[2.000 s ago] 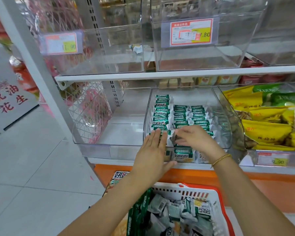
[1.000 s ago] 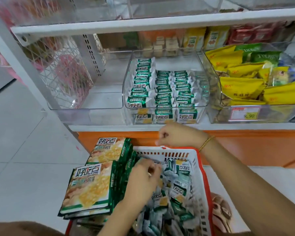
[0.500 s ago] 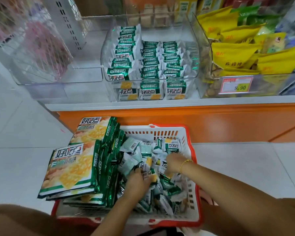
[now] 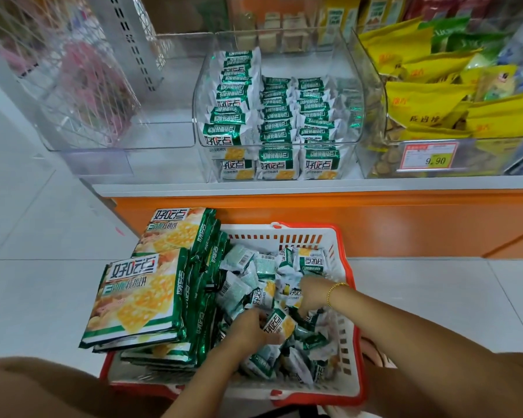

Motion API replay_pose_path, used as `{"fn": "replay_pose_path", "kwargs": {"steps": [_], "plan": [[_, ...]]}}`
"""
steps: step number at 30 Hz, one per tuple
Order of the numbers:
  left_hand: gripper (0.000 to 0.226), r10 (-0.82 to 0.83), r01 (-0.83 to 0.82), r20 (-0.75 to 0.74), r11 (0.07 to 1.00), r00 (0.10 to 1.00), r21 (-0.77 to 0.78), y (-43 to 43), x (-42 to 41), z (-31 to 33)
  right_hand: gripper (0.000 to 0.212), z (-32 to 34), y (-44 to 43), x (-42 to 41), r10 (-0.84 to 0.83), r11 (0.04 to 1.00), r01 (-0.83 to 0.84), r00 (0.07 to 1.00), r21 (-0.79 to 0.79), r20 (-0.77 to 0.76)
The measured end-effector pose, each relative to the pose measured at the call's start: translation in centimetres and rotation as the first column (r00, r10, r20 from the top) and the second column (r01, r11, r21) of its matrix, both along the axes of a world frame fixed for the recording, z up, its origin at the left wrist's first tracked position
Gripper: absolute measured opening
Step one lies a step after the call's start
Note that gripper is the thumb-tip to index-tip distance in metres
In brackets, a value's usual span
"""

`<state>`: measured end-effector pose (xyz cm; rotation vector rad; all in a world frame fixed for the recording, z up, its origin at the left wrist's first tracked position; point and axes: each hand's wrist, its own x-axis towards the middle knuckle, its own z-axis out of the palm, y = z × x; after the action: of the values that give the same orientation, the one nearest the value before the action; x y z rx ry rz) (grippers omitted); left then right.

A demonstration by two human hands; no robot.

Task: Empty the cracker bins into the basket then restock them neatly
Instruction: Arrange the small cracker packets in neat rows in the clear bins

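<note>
Both hands reach into a red-and-white basket [image 4: 308, 229] on the floor, heaped with loose small packs [image 4: 239, 285]. The left hand [image 4: 248, 330] grips one pack [image 4: 277, 322], printed face up, long axis angled towards the shelf. The right hand [image 4: 311, 294] has its fingers buried; grip unclear. In the bin [image 4: 280, 34] above, three neat rows [image 4: 280, 116] run front to back.

Bare forearms — a thin gold bracelet [image 4: 335, 289] on the right wrist.

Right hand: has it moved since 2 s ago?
Yes. The right hand has left the clear cracker bin on the shelf and dropped down into the red basket, among the loose packets.
</note>
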<state>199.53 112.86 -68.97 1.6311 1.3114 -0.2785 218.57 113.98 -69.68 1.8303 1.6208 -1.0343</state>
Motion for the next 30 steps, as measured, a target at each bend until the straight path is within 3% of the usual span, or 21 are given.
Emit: {"fn": "replay_pose_path", "kwargs": {"steps": [6, 8, 10, 12, 14, 16, 20, 22, 24, 28, 30], "plan": [[0.072, 0.218, -0.210, 0.092, 0.974, 0.972, -0.089, 0.5, 0.0, 0.9, 0.038, 5.8, 2.6, 2.5, -0.017, 1.000, 0.017, 0.998, 0.004, -0.054], [0.057, 0.362, -0.324, 0.179, 0.923, 0.915, -0.207, 1.0, 0.1, 1.4, 0.061, 8.7, 3.3, 3.1, 0.014, 1.000, -0.012, 0.994, 0.022, -0.107], [0.032, 0.536, -0.435, 0.258, 0.826, 0.804, -0.359, 1.2, 0.5, 2.4, 0.070, 11.9, 3.6, 3.0, 0.053, 0.997, -0.043, 0.986, 0.069, -0.159], [0.036, 0.693, -0.505, 0.316, 0.701, 0.647, -0.504, 1.5, 1.1, 3.2, 0.069, 14.7, 3.7, 2.6, 0.064, 0.992, -0.033, 0.965, 0.126, -0.255], [0.030, 0.785, -0.485, 0.385, 0.608, 0.486, -0.629, 1.7, 1.8, 5.3, 0.063, 16.7, 3.6, 2.0, 0.082, 0.976, -0.004, 0.931, 0.215, -0.356], [0.020, 0.819, -0.438, 0.447, 0.571, 0.360, -0.694, 1.8, 2.2, 7.6, 0.056, 18.2, 3.5, 1.3, 0.129, 0.956, -0.006, 0.905, 0.292, -0.405], [0.028, 0.879, -0.416, 0.462, 0.466, 0.119, -0.780, 2.2, 2.2, 11.9, 0.052, 20.6, 3.2, 0.0, 0.188, 0.877, 0.023, 0.903, 0.480, -0.387], [0.040, 0.895, -0.404, 0.443, 0.421, 0.043, -0.812, 2.7, 2.0, 13.7, 0.053, 21.5, 3.1, -0.2, 0.197, 0.834, 0.048, 0.904, 0.549, -0.378], [0.064, 0.879, -0.411, 0.477, 0.445, 0.027, -0.796, 3.1, 1.6, 15.4, 0.055, 22.3, 3.0, -0.2, 0.199, 0.801, 0.075, 0.902, 0.595, -0.382], [0.062, 0.738, -0.473, 0.660, 0.637, 0.143, -0.609, 3.7, 1.5, 17.9, 0.056, 23.5, 3.0, -0.4, 0.200, 0.733, 0.146, 0.887, 0.664, -0.416], [0.077, 0.681, -0.497, 0.707, 0.688, 0.191, -0.528, 4.2, 1.7, 18.9, 0.063, 24.1, 3.1, -0.3, 0.162, 0.718, 0.276, 0.827, 0.639, -0.539]]}}
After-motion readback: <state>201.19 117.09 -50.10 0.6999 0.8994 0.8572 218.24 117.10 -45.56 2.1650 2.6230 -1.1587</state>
